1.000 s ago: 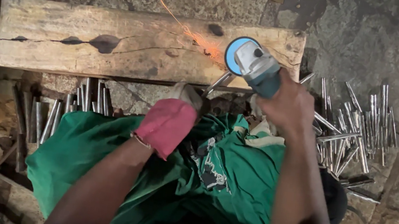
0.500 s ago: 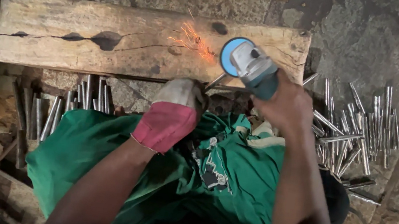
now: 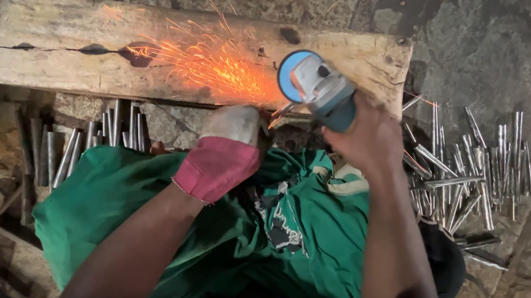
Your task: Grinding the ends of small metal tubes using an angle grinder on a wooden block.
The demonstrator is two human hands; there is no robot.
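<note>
While sparks [image 3: 211, 65] fan leftward over the plank [image 3: 73, 39], the gloved left hand [image 3: 227, 147] grips a mostly hidden rod [image 3: 282, 110] at its near edge, the right hand [image 3: 368, 136] clasping the grinder [image 3: 319, 89].

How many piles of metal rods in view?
2. One pile of rods lies right of the wooden block, beside the right hand; another pile lies below the block, left of the gloved left hand. The green cloth may hide more.
</note>
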